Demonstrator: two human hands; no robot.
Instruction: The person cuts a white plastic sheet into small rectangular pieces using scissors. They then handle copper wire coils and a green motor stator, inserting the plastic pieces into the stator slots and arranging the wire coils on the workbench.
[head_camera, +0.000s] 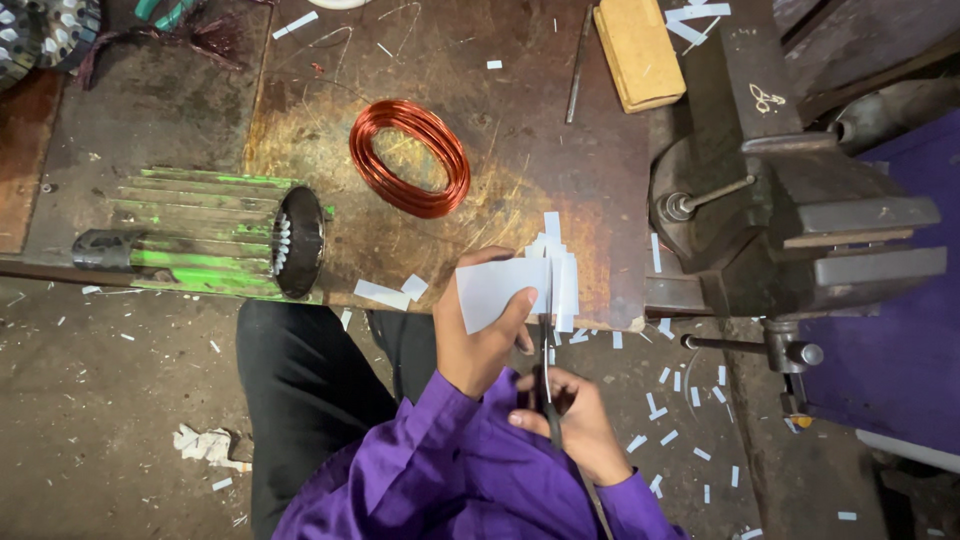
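Note:
My left hand (478, 335) pinches a white sheet of paper (500, 290) just above the bench's front edge. Below it, my right hand (575, 420) grips dark scissors (547, 365) whose blades point up into the paper's right side. Several narrow white strips (562, 270) stand stacked against the sheet's right edge. Both sleeves are purple.
A coil of copper wire (410, 157) lies on the worn metal bench (560, 170). A green finned motor housing (215, 232) rests at the left. A heavy vise (790, 220) stands at the right, a yellow block (638, 50) behind. Paper scraps (680, 410) litter the floor.

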